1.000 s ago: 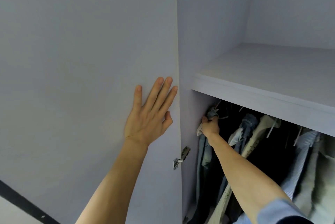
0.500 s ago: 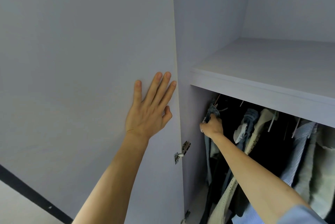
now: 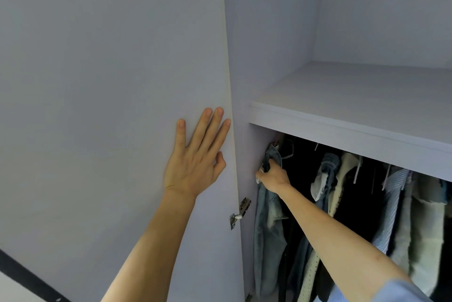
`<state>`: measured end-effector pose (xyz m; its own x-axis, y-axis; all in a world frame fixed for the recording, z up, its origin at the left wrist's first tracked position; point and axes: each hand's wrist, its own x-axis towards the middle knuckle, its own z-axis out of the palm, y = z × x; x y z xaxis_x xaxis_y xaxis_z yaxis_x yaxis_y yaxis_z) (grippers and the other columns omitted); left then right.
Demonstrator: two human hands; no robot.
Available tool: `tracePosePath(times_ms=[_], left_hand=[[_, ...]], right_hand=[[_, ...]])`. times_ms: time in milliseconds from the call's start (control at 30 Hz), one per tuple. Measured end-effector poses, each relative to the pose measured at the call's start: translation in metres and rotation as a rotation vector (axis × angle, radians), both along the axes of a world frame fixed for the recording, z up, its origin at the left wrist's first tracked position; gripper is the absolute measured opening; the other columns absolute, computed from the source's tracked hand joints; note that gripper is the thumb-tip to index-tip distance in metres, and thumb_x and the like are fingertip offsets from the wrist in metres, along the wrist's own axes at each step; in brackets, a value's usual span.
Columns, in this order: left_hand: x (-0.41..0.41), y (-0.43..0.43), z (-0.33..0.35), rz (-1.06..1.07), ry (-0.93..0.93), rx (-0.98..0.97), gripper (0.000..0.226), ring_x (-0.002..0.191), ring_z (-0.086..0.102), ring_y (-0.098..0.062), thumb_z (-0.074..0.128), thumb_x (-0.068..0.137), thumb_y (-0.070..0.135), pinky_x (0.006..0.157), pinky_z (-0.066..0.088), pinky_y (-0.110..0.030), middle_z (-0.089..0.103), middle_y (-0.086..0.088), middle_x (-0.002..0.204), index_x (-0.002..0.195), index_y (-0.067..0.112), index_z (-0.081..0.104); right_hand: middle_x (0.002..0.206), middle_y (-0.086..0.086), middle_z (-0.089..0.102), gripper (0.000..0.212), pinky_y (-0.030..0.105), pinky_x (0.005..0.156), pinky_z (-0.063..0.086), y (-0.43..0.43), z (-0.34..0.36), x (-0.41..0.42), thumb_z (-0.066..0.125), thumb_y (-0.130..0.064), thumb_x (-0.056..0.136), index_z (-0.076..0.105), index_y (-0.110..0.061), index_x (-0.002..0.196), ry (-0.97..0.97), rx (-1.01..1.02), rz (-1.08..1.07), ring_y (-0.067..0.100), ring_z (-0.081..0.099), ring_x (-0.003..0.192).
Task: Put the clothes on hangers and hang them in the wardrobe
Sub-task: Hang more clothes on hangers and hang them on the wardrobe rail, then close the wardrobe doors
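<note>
The left hand [image 3: 195,162] presses flat, fingers straight, on the wardrobe door [image 3: 110,106], while at its 3 o'clock the right hand [image 3: 274,177] clamps the top of the denim garment [image 3: 269,223] hanging under the shelf [image 3: 354,118]; the denim is judged soft and fairly heavy, best gripped near its top.

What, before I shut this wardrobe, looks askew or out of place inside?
Nothing looks damaged. The faded blue denim garment hangs crammed against the pale wardrobe side wall, its top bunched where the right hand grips it.
</note>
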<state>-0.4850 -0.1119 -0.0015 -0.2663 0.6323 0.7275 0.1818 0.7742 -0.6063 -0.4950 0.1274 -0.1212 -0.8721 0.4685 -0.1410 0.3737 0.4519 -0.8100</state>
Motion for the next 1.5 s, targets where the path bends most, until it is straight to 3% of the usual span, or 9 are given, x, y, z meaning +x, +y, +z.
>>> tracePosePath(times_ms=[200, 300, 433, 600, 733, 833, 967, 1200, 1500], left_hand=[[0.002, -0.004, 0.001, -0.002, -0.029, -0.012, 0.071, 0.154, 0.008, -0.026, 0.031, 0.099, 0.039, 0.120, -0.003, -0.060, 0.004, -0.009, 0.167, 0.160, 0.015, 0.007], [0.004, -0.007, 0.002, -0.034, -0.072, -0.005, 0.070, 0.154, 0.005, -0.028, 0.030, 0.098, 0.036, 0.119, -0.008, -0.060, 0.002, -0.012, 0.167, 0.160, 0.012, 0.007], [0.008, -0.010, 0.008, -0.097, -0.202, -0.013, 0.072, 0.154, 0.001, -0.032, 0.031, 0.092, 0.033, 0.118, -0.013, -0.060, 0.000, -0.015, 0.166, 0.159, 0.009, 0.015], [0.023, -0.015, 0.014, -0.234, -0.362, -0.053, 0.065, 0.152, 0.009, -0.038, 0.042, 0.085, 0.034, 0.119, -0.007, -0.062, 0.019, -0.019, 0.163, 0.146, 0.013, 0.050], [0.049, -0.016, -0.012, -0.313, -0.635, 0.046, 0.061, 0.148, 0.026, -0.035, 0.039, 0.083, 0.041, 0.122, -0.006, -0.056, 0.051, -0.015, 0.147, 0.137, 0.022, 0.061], [0.079, -0.016, -0.048, -0.274, -0.937, 0.103, 0.055, 0.152, 0.018, -0.025, 0.038, 0.096, 0.042, 0.120, -0.010, -0.056, 0.041, -0.003, 0.156, 0.150, 0.034, 0.041], [0.126, -0.025, -0.092, -0.332, -1.255, 0.084, 0.059, 0.154, 0.008, -0.018, 0.037, 0.100, 0.038, 0.122, 0.001, -0.054, 0.021, 0.007, 0.164, 0.157, 0.036, 0.020], [0.211, -0.037, -0.141, -0.446, -1.483, 0.067, 0.059, 0.151, 0.019, -0.018, 0.043, 0.099, 0.038, 0.123, 0.012, -0.046, 0.030, 0.006, 0.161, 0.155, 0.036, 0.027], [0.351, -0.021, -0.164, -0.574, -1.601, 0.052, 0.053, 0.138, 0.041, -0.014, 0.052, 0.096, 0.031, 0.116, 0.031, -0.037, 0.047, 0.015, 0.148, 0.148, 0.033, 0.042]], right_hand=[[0.143, 0.012, 0.051, 0.057, 0.034, 0.102, 0.045, -0.008, 0.015, 0.031, 0.051, -0.027, 0.098, 0.032, -0.017, 0.150, -0.111, 0.159, 0.109, 0.031, 0.051, 0.128], [0.132, 0.013, 0.055, 0.059, 0.035, 0.098, 0.048, -0.013, 0.023, 0.060, 0.050, -0.024, 0.099, 0.027, -0.012, 0.152, -0.165, 0.210, 0.161, 0.032, 0.054, 0.122], [0.152, 0.011, 0.042, 0.056, 0.033, 0.111, 0.036, -0.024, 0.045, 0.111, 0.049, -0.025, 0.101, 0.030, -0.012, 0.153, -0.131, 0.322, 0.191, 0.028, 0.041, 0.137], [0.162, 0.004, 0.027, 0.047, 0.033, 0.120, 0.018, -0.040, 0.065, 0.196, 0.039, -0.034, 0.106, 0.038, -0.022, 0.151, -0.023, 0.555, 0.114, 0.023, 0.018, 0.150], [0.159, -0.003, 0.034, 0.044, 0.026, 0.121, 0.010, -0.061, 0.065, 0.276, 0.034, -0.038, 0.106, 0.046, -0.026, 0.147, 0.068, 0.746, -0.034, 0.017, 0.017, 0.151], [0.158, -0.007, 0.035, 0.045, 0.029, 0.122, 0.012, -0.079, 0.052, 0.339, 0.031, -0.042, 0.105, 0.048, -0.029, 0.145, 0.042, 0.818, -0.126, 0.016, 0.017, 0.151], [0.150, -0.008, 0.047, 0.049, 0.034, 0.120, 0.027, -0.111, 0.028, 0.418, 0.028, -0.047, 0.100, 0.056, -0.031, 0.138, -0.006, 0.832, -0.241, 0.017, 0.027, 0.147], [0.146, -0.014, 0.050, 0.049, 0.032, 0.117, 0.032, -0.150, 0.000, 0.533, 0.027, -0.049, 0.098, 0.058, -0.037, 0.134, -0.090, 0.749, -0.373, 0.008, 0.027, 0.146], [0.148, -0.030, 0.036, 0.039, 0.003, 0.106, 0.015, -0.153, -0.015, 0.644, 0.042, -0.040, 0.103, 0.047, -0.042, 0.142, -0.114, 0.556, -0.394, -0.009, 0.017, 0.141]])
